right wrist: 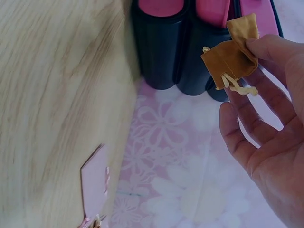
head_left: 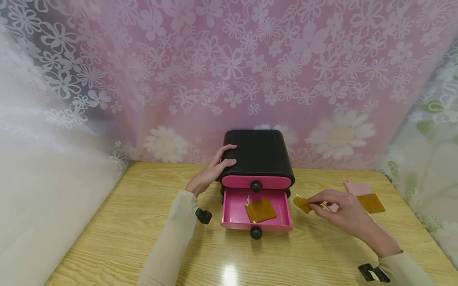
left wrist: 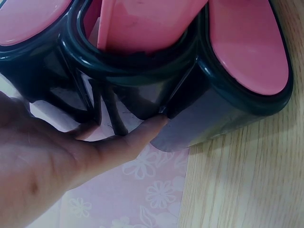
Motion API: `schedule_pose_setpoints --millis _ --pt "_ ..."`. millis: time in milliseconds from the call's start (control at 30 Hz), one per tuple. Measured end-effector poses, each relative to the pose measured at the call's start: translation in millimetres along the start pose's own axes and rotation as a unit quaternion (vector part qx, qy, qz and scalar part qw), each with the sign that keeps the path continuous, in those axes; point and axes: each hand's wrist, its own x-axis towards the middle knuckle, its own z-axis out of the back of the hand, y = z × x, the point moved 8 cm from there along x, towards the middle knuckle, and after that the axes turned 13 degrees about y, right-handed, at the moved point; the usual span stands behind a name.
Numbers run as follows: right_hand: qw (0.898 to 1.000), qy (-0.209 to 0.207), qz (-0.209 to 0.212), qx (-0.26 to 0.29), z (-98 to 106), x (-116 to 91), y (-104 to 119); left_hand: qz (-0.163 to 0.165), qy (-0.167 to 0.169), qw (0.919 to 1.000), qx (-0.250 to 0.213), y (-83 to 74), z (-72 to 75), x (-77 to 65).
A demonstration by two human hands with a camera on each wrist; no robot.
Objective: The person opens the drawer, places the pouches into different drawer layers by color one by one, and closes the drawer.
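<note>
Right, from the far left: a whitish sheet (head_left: pixel 53 178) hangs beside the wood-grained surface (head_left: pixel 125 230), and a cream left sleeve (head_left: pixel 171 234) reaches in with a black wrist device (head_left: pixel 203 216) at its cuff. Up from it, the left grip (head_left: pixel 211 171), released rather than clenched, rests thumb and fingertips on the left side of a black drawer unit (head_left: pixel 257 153). Centre stage, that unit! Its top pink drawer (head_left: pixel 229 182) sits closed behind a black knob (head_left: pixel 256 186), and the left wrist view shows three tiers in all. The middle drawer (head_left: pixel 234 206) juts out toward the person, and lying flat inside it, a mustard-brown pouch (head_left: pixel 262 210) with a pale drawstring. Just right of that drawer, up off the surface, a second brown pouch (head_left: pixel 301 204), and the right grip (head_left: pixel 345 208) has it, pinched between thumb and fingers! The right wrist view gives the close-up: pouch bent at the thumb, cream cord dangling, other fingers loosely spread. Further right, a pink pouch (head_left: pixel 358 187) lies right up against another brown pouch (head_left: pixel 373 203) on the surface, and a pale leafy-patterned sheet (head_left: pixel 440 119) hangs along the far right.
</note>
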Motion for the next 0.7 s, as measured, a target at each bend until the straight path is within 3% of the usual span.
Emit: schedule_pose_setpoints --millis 267,700 --pt "0.999 -0.009 0.046 0.005 2 5 16 0.001 -0.001 1.0 -0.002 -0.7 0.1 -0.5" --pt "0.997 -0.008 0.068 0.025 4 8 35 0.003 0.001 1.0 -0.005 -1.3 -1.1 -1.3"
